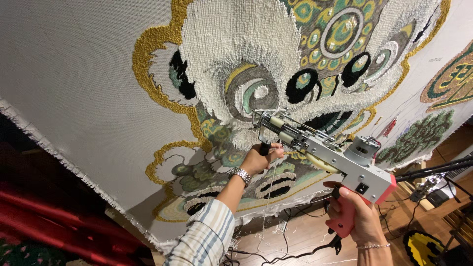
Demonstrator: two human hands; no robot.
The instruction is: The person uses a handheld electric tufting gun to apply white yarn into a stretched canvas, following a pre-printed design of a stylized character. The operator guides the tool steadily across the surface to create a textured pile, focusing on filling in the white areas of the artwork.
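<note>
Silver tufting gun (pixel 325 150) with pink grip, tilted, nose against hanging cloth (pixel 79 88) with tufted design

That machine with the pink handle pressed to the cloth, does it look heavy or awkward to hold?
Probably front-heavy: the tufting gun has a long metal body and a motor, and both hands grip it, the right hand on the pink handle, the left hand near the nose. It looks rigid. Its trailing cable may tug.

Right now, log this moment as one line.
left hand: grips front handle of tufting gun | right hand: holds its pink grip | gun tip: against tufted cloth | yarn strand: hanging
</note>
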